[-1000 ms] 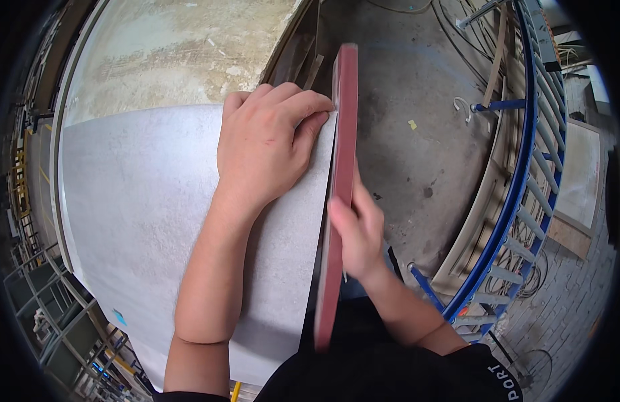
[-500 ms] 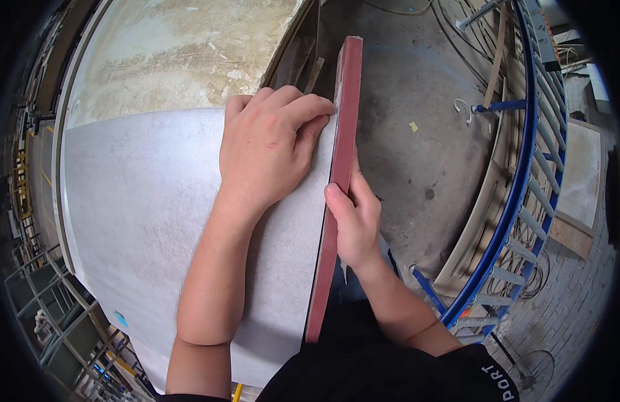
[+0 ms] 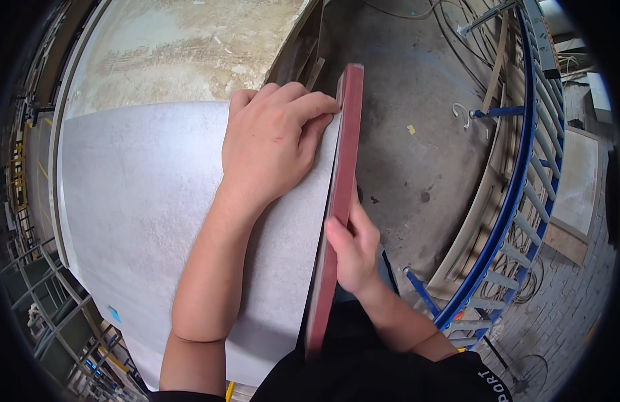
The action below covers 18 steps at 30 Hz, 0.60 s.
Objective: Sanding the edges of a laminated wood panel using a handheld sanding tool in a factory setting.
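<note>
A large grey slab (image 3: 136, 214) lies flat in front of me, its right edge running from upper middle to lower middle. My left hand (image 3: 273, 144) rests palm down on the slab near that edge, fingertips touching a long dark red sanding block (image 3: 337, 201). The block stands on its side against the slab's right edge. My right hand (image 3: 353, 251) grips the block at its middle, thumb on the slab-side face.
A stained concrete surface (image 3: 183, 47) lies beyond the slab. To the right is a grey concrete floor (image 3: 417, 134), with a blue metal rack (image 3: 517, 201) curving along the right. Metal frames (image 3: 35, 301) stand at the lower left.
The red block's near end has swung slightly left along the slab's edge, and my right hand has shifted down it. My left hand has stayed on the slab.
</note>
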Each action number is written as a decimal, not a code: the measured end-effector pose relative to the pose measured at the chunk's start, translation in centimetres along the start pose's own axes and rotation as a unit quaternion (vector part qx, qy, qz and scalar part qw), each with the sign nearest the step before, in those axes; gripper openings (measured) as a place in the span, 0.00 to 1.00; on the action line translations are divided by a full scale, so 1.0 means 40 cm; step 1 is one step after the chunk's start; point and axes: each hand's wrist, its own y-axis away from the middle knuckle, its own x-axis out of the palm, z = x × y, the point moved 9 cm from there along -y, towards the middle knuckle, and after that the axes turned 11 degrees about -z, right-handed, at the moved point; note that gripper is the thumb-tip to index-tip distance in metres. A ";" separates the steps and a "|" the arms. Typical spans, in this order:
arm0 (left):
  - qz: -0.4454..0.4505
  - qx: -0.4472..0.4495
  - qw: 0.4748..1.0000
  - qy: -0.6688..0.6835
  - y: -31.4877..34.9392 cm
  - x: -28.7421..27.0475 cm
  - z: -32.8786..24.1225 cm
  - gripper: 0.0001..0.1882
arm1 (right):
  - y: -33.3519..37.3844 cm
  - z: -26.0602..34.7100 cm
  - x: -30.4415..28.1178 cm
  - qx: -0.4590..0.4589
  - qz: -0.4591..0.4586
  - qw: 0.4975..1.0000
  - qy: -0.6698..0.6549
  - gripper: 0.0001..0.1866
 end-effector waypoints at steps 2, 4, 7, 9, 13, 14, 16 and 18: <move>-0.012 0.010 1.000 0.006 -0.002 0.000 -0.003 0.05 | -0.060 -0.011 -0.001 0.048 -0.006 0.999 -0.013 0.35; -0.017 0.014 1.000 0.008 -0.005 -0.001 -0.008 0.05 | -0.088 -0.018 0.001 0.101 -0.010 0.994 -0.036 0.35; -0.014 0.015 1.000 0.009 -0.004 -0.002 -0.014 0.05 | -0.019 0.003 -0.015 0.019 0.011 1.000 0.010 0.35; -0.005 0.009 1.000 0.008 -0.004 0.002 -0.008 0.05 | -0.004 -0.002 -0.015 0.012 0.002 1.000 0.019 0.35; -0.009 0.006 1.000 0.014 -0.007 0.002 -0.005 0.05 | -0.069 -0.013 -0.002 0.078 -0.016 0.997 -0.012 0.36; -0.008 0.005 1.000 0.015 -0.008 0.003 -0.006 0.05 | -0.063 -0.008 -0.003 0.060 -0.014 0.998 -0.016 0.36; -0.008 0.007 1.000 0.015 -0.006 0.003 -0.006 0.06 | -0.028 -0.008 -0.011 0.020 -0.002 1.000 -0.006 0.36; -0.009 0.007 1.000 0.014 -0.004 0.001 -0.004 0.06 | -0.010 -0.010 -0.008 0.013 0.000 1.000 -0.004 0.36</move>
